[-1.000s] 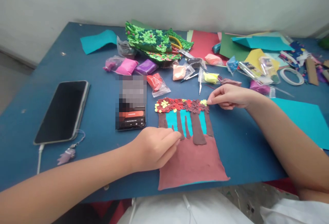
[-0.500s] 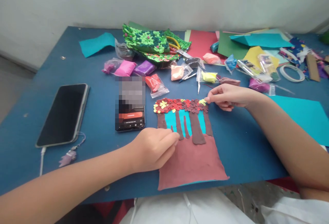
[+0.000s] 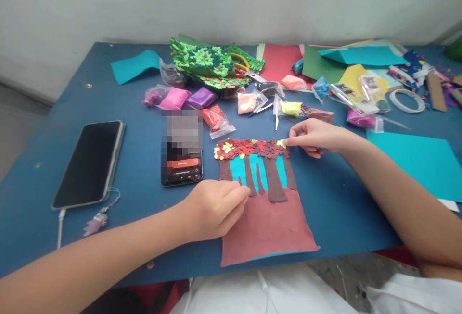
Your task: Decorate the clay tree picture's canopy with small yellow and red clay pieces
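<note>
A clay picture (image 3: 269, 218) lies at the table's near edge: brown ground, brown trunks on turquoise card, and a band of red and yellow clay petals (image 3: 249, 148) along the top. My left hand (image 3: 212, 208) rests on its left side with the fingers curled, fingertips pressed at the foot of a trunk. My right hand (image 3: 314, 136) is pinched at the picture's top right corner, fingertips on a small yellow-green clay piece (image 3: 281, 144).
Two phones lie left of the picture: a dark one on a cable (image 3: 90, 162) and a lit one (image 3: 182, 153). Bags of coloured clay (image 3: 216, 117), a green clay piece (image 3: 202, 59), scissors, coloured paper sheets (image 3: 415, 160) and a tape ring (image 3: 407, 100) crowd the far side.
My right hand has slid slightly left along the top edge of the picture. My left hand has stayed in place. The view has shifted a little.
</note>
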